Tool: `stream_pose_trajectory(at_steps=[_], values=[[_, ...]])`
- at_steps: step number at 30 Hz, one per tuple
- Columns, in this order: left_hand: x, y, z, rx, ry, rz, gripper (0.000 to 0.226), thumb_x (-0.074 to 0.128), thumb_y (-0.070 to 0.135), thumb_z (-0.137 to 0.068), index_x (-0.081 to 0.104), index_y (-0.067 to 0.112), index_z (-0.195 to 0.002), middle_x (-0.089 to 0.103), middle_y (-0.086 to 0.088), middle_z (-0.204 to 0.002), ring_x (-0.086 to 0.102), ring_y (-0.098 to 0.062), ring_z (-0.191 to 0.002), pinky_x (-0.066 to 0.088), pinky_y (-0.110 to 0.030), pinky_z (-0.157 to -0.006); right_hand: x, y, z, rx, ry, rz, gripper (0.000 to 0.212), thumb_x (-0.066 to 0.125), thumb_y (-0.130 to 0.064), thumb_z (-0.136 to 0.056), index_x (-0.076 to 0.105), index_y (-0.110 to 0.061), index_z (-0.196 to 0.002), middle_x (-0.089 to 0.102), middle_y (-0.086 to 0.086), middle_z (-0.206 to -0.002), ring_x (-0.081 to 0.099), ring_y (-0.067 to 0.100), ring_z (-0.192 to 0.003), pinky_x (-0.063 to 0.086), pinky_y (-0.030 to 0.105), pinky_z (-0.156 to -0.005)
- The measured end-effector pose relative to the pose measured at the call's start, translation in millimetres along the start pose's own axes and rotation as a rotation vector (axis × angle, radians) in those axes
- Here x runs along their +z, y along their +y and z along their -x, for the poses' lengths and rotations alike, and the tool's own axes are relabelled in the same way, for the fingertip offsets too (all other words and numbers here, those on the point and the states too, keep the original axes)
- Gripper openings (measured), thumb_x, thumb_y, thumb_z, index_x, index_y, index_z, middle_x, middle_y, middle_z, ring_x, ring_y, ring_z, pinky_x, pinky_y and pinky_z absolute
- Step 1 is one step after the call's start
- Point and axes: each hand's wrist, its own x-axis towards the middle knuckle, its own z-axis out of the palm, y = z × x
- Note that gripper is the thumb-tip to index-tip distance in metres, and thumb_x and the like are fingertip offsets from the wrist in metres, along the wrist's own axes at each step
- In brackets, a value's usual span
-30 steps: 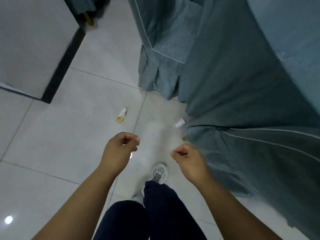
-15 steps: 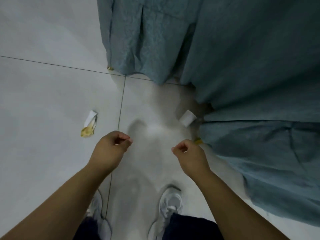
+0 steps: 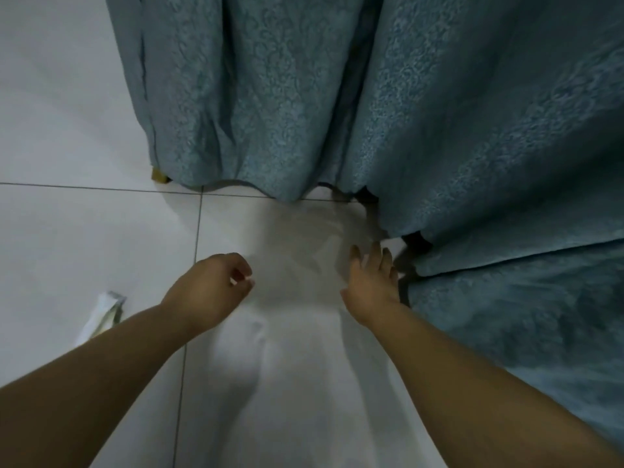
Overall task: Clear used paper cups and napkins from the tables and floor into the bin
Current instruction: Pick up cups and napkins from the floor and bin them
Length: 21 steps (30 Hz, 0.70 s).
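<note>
My right hand (image 3: pixel 373 285) reaches low over the white floor with its fingers spread. Just past its fingertips lies a small white paper cup (image 3: pixel 394 245), mostly hidden by the hand, at the hem of the blue tablecloth (image 3: pixel 489 163). I cannot tell whether the fingers touch the cup. My left hand (image 3: pixel 211 288) hovers to the left, fingers loosely curled with nothing in them. A crumpled white napkin or wrapper (image 3: pixel 101 314) lies on the floor at the left, partly covered by my left forearm.
Blue patterned cloth (image 3: pixel 236 96) hangs to the floor across the top and right side. A gold chair or table foot (image 3: pixel 158 175) peeks out under the cloth at the left. White tiled floor (image 3: pixel 67 231) stretches to the left and below.
I have bent much closer to the floor. My right hand has opened and stretched forward to the white cup. My feet have left the view.
</note>
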Motion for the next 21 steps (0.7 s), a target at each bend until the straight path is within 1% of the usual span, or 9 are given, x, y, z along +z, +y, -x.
stream_pose_trajectory(at_steps=[2, 4, 7, 9, 12, 14, 17, 19, 21], values=[[-2, -1, 4, 0.010, 0.005, 0.020, 0.012, 0.060, 0.030, -0.089, 0.062, 0.024, -0.100, 0.060, 0.008, -0.092, 0.059, -0.008, -0.080, 0.042, -0.021, -0.067, 8, 7, -2, 0.034, -0.034, 0.006, 0.084, 0.054, -0.028, -0.092, -0.005, -0.015, -0.151, -0.014, 0.028, -0.154, -0.005, 0.046, -0.142, 0.013, 0.052, -0.114], [-1, -4, 13, 0.019, -0.020, 0.039, 0.010, 0.060, 0.029, -0.089, 0.061, 0.025, -0.098, 0.060, 0.008, -0.092, 0.058, -0.006, -0.080, 0.042, -0.019, -0.066, 15, 15, -4, 0.053, -0.014, 0.015, 0.083, 0.053, -0.027, -0.092, -0.004, -0.015, -0.151, -0.012, 0.030, -0.153, -0.002, 0.048, -0.141, 0.016, 0.054, -0.113], [1, -15, 23, 0.050, -0.081, -0.020, 0.009, 0.060, 0.029, -0.089, 0.060, 0.028, -0.097, 0.060, 0.008, -0.094, 0.058, -0.005, -0.080, 0.043, -0.020, -0.069, 15, 22, -5, 0.072, -0.034, -0.052, 0.070, 0.046, -0.022, -0.094, 0.004, -0.016, -0.151, 0.007, 0.027, -0.152, 0.017, 0.046, -0.137, 0.026, 0.051, -0.108], [-2, -26, 21, 0.048, -0.089, -0.065, 0.007, 0.061, 0.027, -0.088, 0.058, 0.029, -0.095, 0.059, 0.006, -0.094, 0.059, -0.009, -0.081, 0.045, -0.023, -0.073, 11, 19, -5, 0.018, 0.024, 0.020, 0.069, 0.048, -0.016, -0.091, 0.012, -0.015, -0.150, 0.021, 0.025, -0.146, 0.031, 0.043, -0.128, 0.036, 0.046, -0.100], [-9, -41, 20, 0.015, -0.049, -0.078, 0.008, 0.061, 0.026, -0.088, 0.060, 0.025, -0.095, 0.060, 0.003, -0.095, 0.060, -0.013, -0.082, 0.050, -0.028, -0.079, 5, -2, 1, -0.109, 0.072, 0.084, 0.071, 0.053, -0.012, -0.087, 0.016, -0.014, -0.147, 0.026, 0.023, -0.142, 0.032, 0.039, -0.127, 0.039, 0.042, -0.098], [-13, -49, 23, -0.008, -0.028, -0.090, 0.014, 0.061, 0.027, -0.088, 0.061, 0.022, -0.101, 0.062, 0.002, -0.100, 0.061, -0.014, -0.085, 0.051, -0.031, -0.083, 3, -20, 8, -0.218, 0.131, 0.089, 0.076, 0.052, -0.013, -0.087, 0.008, -0.010, -0.149, 0.029, 0.021, -0.139, 0.035, 0.036, -0.123, 0.038, 0.038, -0.099], [-16, -63, 31, -0.031, -0.018, -0.186, 0.030, 0.058, 0.030, -0.089, 0.057, 0.021, -0.117, 0.059, 0.000, -0.112, 0.059, -0.017, -0.098, 0.049, -0.034, -0.090, 4, -50, 19, -0.375, 0.171, 0.057, 0.081, 0.050, -0.010, -0.086, -0.001, -0.001, -0.149, 0.034, 0.017, -0.135, 0.037, 0.032, -0.116, 0.036, 0.036, -0.097], [-19, -76, 36, -0.053, -0.010, -0.320, 0.043, 0.055, 0.035, -0.090, 0.048, 0.022, -0.130, 0.053, -0.002, -0.125, 0.054, -0.022, -0.111, 0.044, -0.037, -0.097, 2, -70, 26, -0.443, 0.147, 0.029, 0.080, 0.054, -0.012, -0.086, 0.005, -0.004, -0.149, 0.033, 0.014, -0.136, 0.035, 0.030, -0.118, 0.035, 0.034, -0.095], [-25, -92, 40, -0.119, -0.001, -0.421, 0.055, 0.054, 0.038, -0.090, 0.036, 0.022, -0.139, 0.043, -0.006, -0.136, 0.043, -0.028, -0.121, 0.042, -0.039, -0.099, -2, -86, 34, -0.508, 0.136, -0.001, 0.076, 0.061, -0.017, -0.083, 0.017, -0.010, -0.146, 0.033, 0.012, -0.135, 0.035, 0.029, -0.117, 0.034, 0.032, -0.091]])
